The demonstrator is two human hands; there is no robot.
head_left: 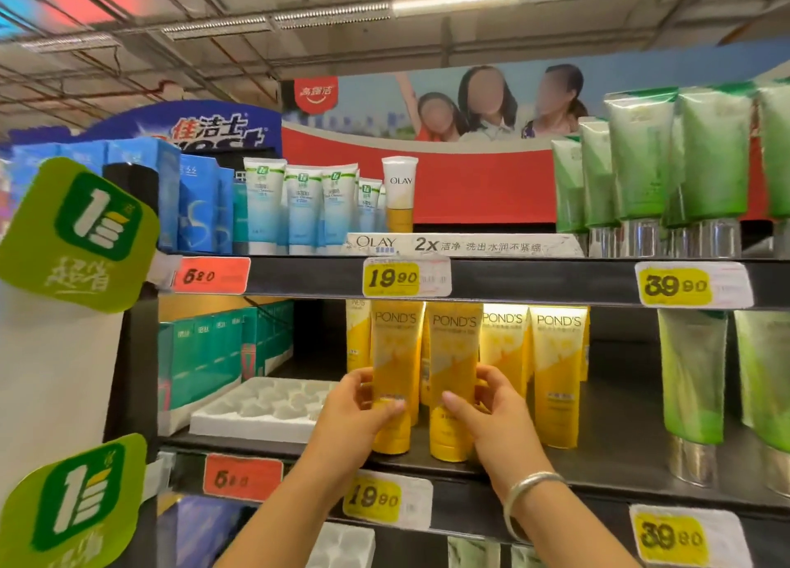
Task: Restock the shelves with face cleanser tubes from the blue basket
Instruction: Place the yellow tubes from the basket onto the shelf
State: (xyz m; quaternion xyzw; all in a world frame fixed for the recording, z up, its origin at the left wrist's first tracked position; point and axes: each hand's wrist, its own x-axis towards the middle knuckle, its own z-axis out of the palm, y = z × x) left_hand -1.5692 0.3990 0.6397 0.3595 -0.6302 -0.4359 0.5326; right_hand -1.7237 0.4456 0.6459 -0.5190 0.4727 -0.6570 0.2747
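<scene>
Notably: two front tubes in hand at the shelf lip, tipping risk

Both hands were on the middle shelf (620, 452). Left hand (363, 401) was closed around the left front Pond's tube (393, 354), thumb across its face. Right hand (491, 401) was closed around the right front Pond's tube (453, 362), thumb in front, fingers wrapped behind. Both tubes stood upright on their caps, near the front edge of the shelf, just above the 19.90 price tag (372, 499). More yellow tubes (555, 375) stood close behind and to the right. Blue basket: not in view.

Judged risks:
- Tubes stand cap-down, narrow base, tall body. Releasing one while tilted would likely topple it, and the front edge is close enough that it could drop off the shelf
- Packed rows behind. Pushing the front pair back too hard could knock the rear tubes over like dominoes
- Right fingers reach between the held tube and the one behind it; withdrawing them carelessly could drag that neighbour forward
- Soft tube walls: a hard squeeze may dent the pack face

White moulded tray (256, 409) sat empty to the left, well apart from the yellow row; no hazard noted there
</scene>
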